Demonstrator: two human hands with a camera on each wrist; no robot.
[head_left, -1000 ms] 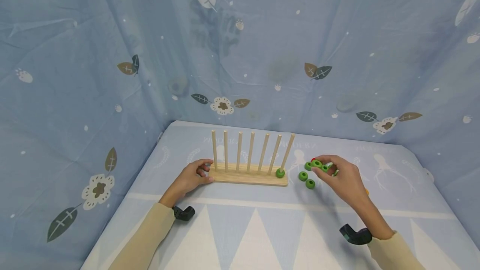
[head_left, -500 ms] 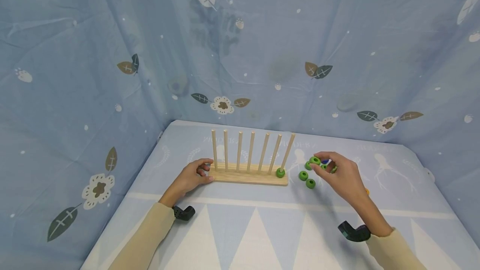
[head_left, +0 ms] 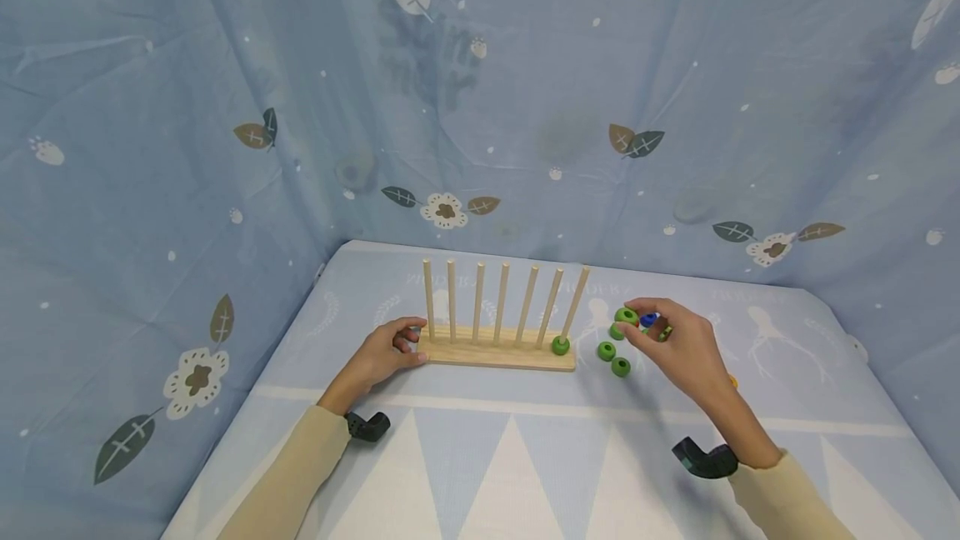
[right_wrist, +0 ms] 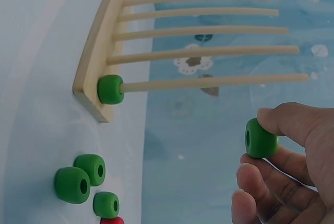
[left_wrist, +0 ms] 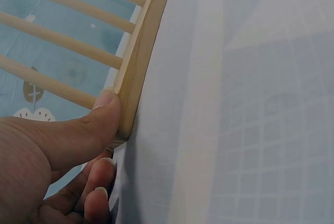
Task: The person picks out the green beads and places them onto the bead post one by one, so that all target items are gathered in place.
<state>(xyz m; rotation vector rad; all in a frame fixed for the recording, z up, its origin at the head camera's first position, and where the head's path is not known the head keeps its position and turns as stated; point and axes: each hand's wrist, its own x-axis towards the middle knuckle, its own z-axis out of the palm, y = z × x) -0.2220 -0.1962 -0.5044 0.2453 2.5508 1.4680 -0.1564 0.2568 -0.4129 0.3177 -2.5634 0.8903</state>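
Wooden rack, seven pegs, one green bead on the rightmost; left grip pinched on the rack's left end; right grip clamped on a second green bead

The bead in my right hand is plain green, as are the bead on the rack and the loose beads; I also see a red piece, a blue piece and an orange piece. My rack is pale wood, my sleeves cream. The cloth wall is blue with white flowers, brown and dark leaves; the tabletop has white triangles on pale blue.
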